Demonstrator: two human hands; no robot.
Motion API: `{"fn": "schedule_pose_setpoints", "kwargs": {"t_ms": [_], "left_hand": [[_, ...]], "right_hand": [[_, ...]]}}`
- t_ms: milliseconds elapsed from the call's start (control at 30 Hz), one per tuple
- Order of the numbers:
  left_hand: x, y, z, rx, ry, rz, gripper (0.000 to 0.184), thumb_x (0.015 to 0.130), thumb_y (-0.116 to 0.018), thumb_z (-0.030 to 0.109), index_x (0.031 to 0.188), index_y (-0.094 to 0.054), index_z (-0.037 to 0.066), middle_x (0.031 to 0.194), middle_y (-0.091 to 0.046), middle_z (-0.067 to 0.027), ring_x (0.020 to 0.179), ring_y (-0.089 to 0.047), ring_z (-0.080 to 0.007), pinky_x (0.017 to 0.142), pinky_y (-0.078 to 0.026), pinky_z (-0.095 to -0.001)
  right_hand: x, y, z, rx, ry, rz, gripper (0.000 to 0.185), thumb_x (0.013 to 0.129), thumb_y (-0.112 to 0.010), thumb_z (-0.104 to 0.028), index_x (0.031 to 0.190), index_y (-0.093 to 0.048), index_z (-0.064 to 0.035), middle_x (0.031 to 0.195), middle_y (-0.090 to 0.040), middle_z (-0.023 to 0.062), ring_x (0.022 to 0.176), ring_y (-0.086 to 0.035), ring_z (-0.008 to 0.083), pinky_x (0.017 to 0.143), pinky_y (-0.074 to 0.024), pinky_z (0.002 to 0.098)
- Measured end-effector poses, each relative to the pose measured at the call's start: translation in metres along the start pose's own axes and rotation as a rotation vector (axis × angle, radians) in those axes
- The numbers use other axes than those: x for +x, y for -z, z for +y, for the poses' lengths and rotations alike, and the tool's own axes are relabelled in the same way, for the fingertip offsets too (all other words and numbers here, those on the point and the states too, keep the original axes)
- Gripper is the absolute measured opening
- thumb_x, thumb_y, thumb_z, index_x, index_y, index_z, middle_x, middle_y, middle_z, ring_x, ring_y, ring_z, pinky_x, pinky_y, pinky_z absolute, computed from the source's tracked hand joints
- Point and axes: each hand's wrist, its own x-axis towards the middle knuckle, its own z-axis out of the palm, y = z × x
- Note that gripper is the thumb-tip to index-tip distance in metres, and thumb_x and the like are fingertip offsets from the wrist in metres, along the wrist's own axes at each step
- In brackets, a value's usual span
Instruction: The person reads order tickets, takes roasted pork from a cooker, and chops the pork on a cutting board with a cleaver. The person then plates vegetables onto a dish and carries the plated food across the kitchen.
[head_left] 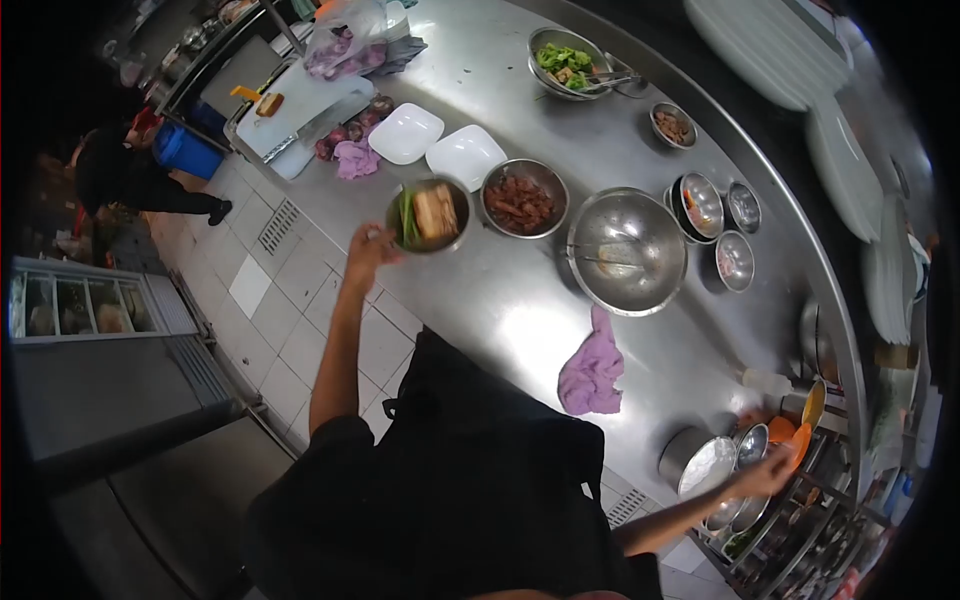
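Note:
My left hand [371,246] is at the near edge of the steel counter, its fingers against the rim of a metal bowl [461,236] that holds green stalks and browned blocks. At the lower right, my right hand [765,474] is closed at an orange utensil or container [799,444], beside several metal pots and bowls. Right of the left-hand bowl stands a bowl of dark reddish-brown pieces [522,199]. A large, nearly bare metal bowl [640,278] sits farther right, with a purple cloth [593,370] below it.
Two white dishes [406,134] lie behind the left bowl. A salad bowl [565,65] and small bowls [735,261] stand toward the back and right. A cutting board [300,105] is upper left. Another person [125,172] stands on the far left floor.

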Motion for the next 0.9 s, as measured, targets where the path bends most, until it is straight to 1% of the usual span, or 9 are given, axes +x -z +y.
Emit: {"fn": "schedule_pose_setpoints", "kwargs": {"t_ms": [167,267,400,467,567,700,733,800,900], "left_hand": [[0.135,-0.009,0.083,0.003,-0.176,-0.096,0.022,0.086,-0.062,0.010,0.100,-0.046,0.004,0.087,-0.056,-0.0104,0.067,-0.064,-0.0200,0.058,-0.059,-0.0331],[0.263,-0.037,0.090,-0.103,-0.201,-0.159,0.020,0.086,-0.061,0.006,0.098,-0.046,0.003,0.088,-0.054,-0.0123,0.072,-0.066,-0.0243,0.062,-0.062,-0.0357],[0.395,-0.097,0.089,-0.172,-0.150,-0.071,0.029,0.084,-0.060,-0.002,0.104,-0.039,-0.004,0.096,-0.055,-0.0185,0.076,-0.067,-0.0292,0.064,-0.063,-0.0378],[0.452,-0.124,0.077,-0.050,-0.112,0.019,0.037,0.085,-0.059,-0.003,0.113,-0.035,-0.009,0.104,-0.056,-0.0227,0.077,-0.067,-0.0283,0.064,-0.063,-0.0358],[0.481,-0.156,0.074,-0.448,-0.011,0.073,0.038,0.088,-0.060,0.014,0.118,-0.041,0.002,0.105,-0.061,-0.0157,0.082,-0.066,-0.0257,0.065,-0.058,-0.0419],[0.502,-0.169,0.063,-0.566,-0.162,-0.351,0.073,0.087,-0.062,0.044,0.143,-0.022,0.022,0.121,-0.051,-0.0074,0.101,-0.056,-0.0237,0.076,-0.047,-0.0468],[0.488,-0.164,0.074,-0.466,-0.062,-0.416,0.075,0.088,-0.060,0.044,0.147,-0.016,0.026,0.137,-0.042,-0.0076,0.105,-0.057,-0.0269,0.073,-0.049,-0.0426],[0.470,-0.153,0.088,-0.321,0.063,-0.413,0.066,0.089,-0.060,0.039,0.143,-0.024,0.028,0.136,-0.048,-0.0054,0.104,-0.061,-0.0265,0.072,-0.051,-0.0420],[0.458,-0.124,0.089,-0.202,-0.073,-0.727,0.049,0.090,-0.058,0.026,0.134,-0.037,0.028,0.115,-0.064,-0.0003,0.096,-0.067,-0.0221,0.079,-0.051,-0.0383]], "right_hand": [[-0.196,-0.105,-0.118,0.362,-0.488,-0.668,0.018,0.093,-0.058,-0.011,0.105,-0.065,0.0004,0.079,-0.062,0.0040,0.068,-0.056,0.0099,0.063,-0.0464,0.0242],[-0.273,-0.153,-0.205,0.600,-0.622,-1.140,0.015,0.092,-0.058,-0.004,0.105,-0.063,0.0028,0.085,-0.064,0.0050,0.071,-0.060,0.0111,0.067,-0.0515,0.0257],[-0.312,-0.185,-0.285,0.479,-0.626,-1.419,0.017,0.090,-0.062,-0.003,0.106,-0.063,0.0038,0.088,-0.068,0.0091,0.076,-0.065,0.0129,0.068,-0.0522,0.0261],[-0.311,-0.195,-0.307,0.428,-0.631,-1.351,0.018,0.090,-0.062,-0.003,0.107,-0.063,0.0036,0.086,-0.068,0.0093,0.076,-0.066,0.0136,0.068,-0.0524,0.0266],[-0.311,-0.195,-0.312,0.393,-0.711,-1.172,0.023,0.092,-0.060,-0.007,0.112,-0.060,0.0035,0.085,-0.068,0.0117,0.073,-0.066,0.0163,0.069,-0.0530,0.0276],[-0.314,-0.205,-0.312,0.434,-0.800,-1.065,0.025,0.095,-0.058,-0.015,0.113,-0.059,0.0028,0.085,-0.068,0.0143,0.072,-0.067,0.0181,0.068,-0.0535,0.0283],[-0.315,-0.215,-0.313,0.432,-0.795,-1.113,0.025,0.095,-0.058,-0.015,0.113,-0.059,0.0028,0.085,-0.068,0.0143,0.072,-0.067,0.0181,0.068,-0.0535,0.0283],[-0.321,-0.222,-0.316,0.374,-0.734,-1.186,0.026,0.095,-0.059,-0.016,0.113,-0.059,0.0028,0.085,-0.068,0.0140,0.071,-0.067,0.0178,0.068,-0.0533,0.0280],[-0.320,-0.245,-0.333,0.369,-0.650,-1.339,0.027,0.093,-0.061,-0.014,0.115,-0.059,0.0032,0.086,-0.068,0.0124,0.078,-0.065,0.0155,0.071,-0.0513,0.0266]]}}
